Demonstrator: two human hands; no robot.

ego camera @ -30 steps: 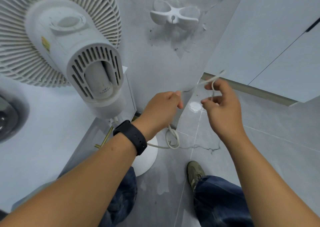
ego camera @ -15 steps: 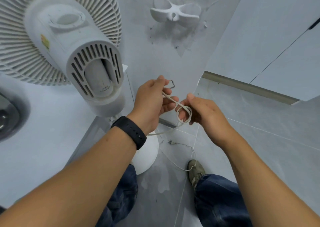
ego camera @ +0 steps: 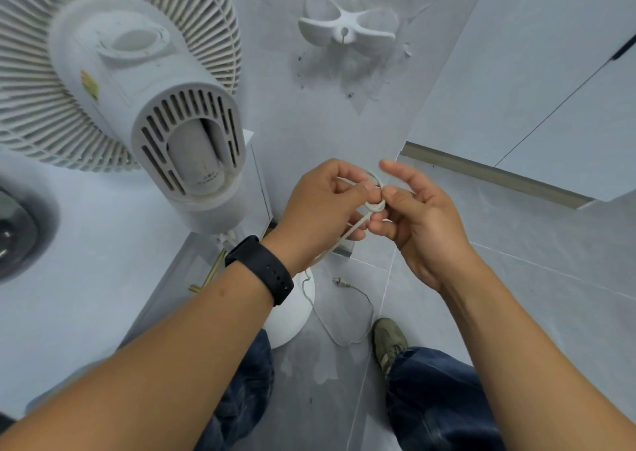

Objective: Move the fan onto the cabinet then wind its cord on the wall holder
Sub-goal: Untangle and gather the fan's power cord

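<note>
Now both pinching one small coil of white fan cord (ego camera: 373,206) in mid-air below the wall holder (ego camera: 346,28): left hand (ego camera: 323,209) fingers curled round it, right hand (ego camera: 418,220) thumb and forefinger nipping, other fingers loose. Fan (ego camera: 137,99) at left; plug (ego camera: 340,282) on floor.

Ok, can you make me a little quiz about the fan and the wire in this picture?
1. True or false: the cord is already wound on the wall holder.
2. Which wrist has the black watch? A) left B) right C) neither
3. Fill the gap: the plug at the cord's end lies on the ____.

Key
1. False: the holder is bare, and the left hand and right hand pinch a small coil of cord between them.
2. A.
3. Floor, near the shoe and the fan base.
</note>
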